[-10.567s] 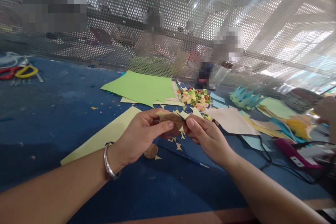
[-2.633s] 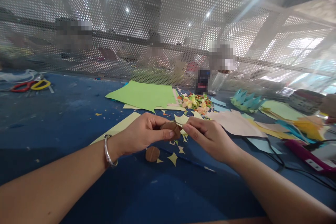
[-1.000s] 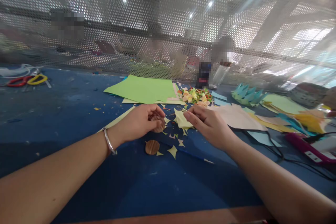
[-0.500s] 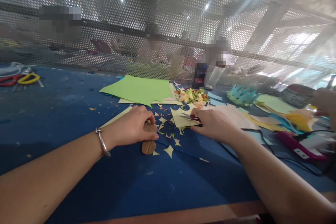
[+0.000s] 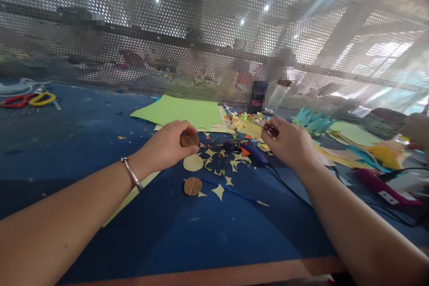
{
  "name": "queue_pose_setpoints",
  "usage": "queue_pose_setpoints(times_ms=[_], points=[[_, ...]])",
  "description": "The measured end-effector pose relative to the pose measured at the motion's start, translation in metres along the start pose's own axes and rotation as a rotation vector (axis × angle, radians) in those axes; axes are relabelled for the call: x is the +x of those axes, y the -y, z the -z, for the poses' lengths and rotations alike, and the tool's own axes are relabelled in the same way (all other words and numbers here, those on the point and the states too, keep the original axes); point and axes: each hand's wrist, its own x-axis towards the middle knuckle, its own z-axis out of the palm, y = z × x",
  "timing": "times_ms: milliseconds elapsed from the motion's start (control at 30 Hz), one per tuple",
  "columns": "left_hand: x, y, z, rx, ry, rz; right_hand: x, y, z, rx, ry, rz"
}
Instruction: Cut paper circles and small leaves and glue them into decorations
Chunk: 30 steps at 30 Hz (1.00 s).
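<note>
My left hand [image 5: 167, 145] is closed around the edge of a round wooden disc [image 5: 189, 141], raised a little above the table. Just below it lies a pale yellow paper circle [image 5: 193, 162]. A second wooden disc [image 5: 192, 186] rests nearer to me beside star-shaped paper offcuts [image 5: 218, 192]. Small scissors [image 5: 259, 123] stick out of my right hand [image 5: 290, 140], whose fingers are closed on the handles. A yellow paper piece [image 5: 250, 129] lies by the blades; whether my fingers touch it I cannot tell. A blue corded tool, apparently a glue gun [image 5: 255, 155], lies under that hand.
Green paper sheets [image 5: 187, 111] lie at the back, with folded paper flowers [image 5: 236, 121] to their right. Red and yellow scissors [image 5: 42, 99] are at far left. A purple power strip [image 5: 385, 192] and blue paper spikes [image 5: 311, 121] stand right. Perforated metal [image 5: 140, 53] closes the back.
My left hand has moved up and away with the wooden disc, uncovering the paper circle. My right hand has shifted back and right with the scissors; papers moved, exposing the corded tool.
</note>
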Motion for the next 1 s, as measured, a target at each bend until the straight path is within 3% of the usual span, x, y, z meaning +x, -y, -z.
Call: queue_pose_setpoints(times_ms=[167,267,333,567,633,800,1000], points=[[0.003,0.006,0.003,0.006,-0.058,0.005,0.005,-0.015,-0.004,-0.012,-0.231,-0.097],[0.003,0.007,0.001,-0.023,-0.029,0.005,0.007,-0.017,-0.004,-0.075,-0.267,-0.131],[0.003,0.008,-0.002,0.003,-0.013,-0.009,0.009,-0.018,-0.006,-0.107,-0.215,-0.13],[0.005,0.008,-0.007,0.13,0.008,-0.062,0.011,-0.013,-0.019,-0.061,0.176,-0.016],[-0.001,-0.002,-0.004,0.112,0.081,-0.087,0.009,-0.008,-0.021,0.009,0.206,0.008],[-0.022,-0.027,0.006,0.049,0.439,-0.095,-0.004,0.01,-0.021,0.276,0.205,0.071],[-0.022,-0.023,0.011,-0.052,0.602,-0.028,-0.025,0.037,-0.012,0.582,0.338,0.246]])
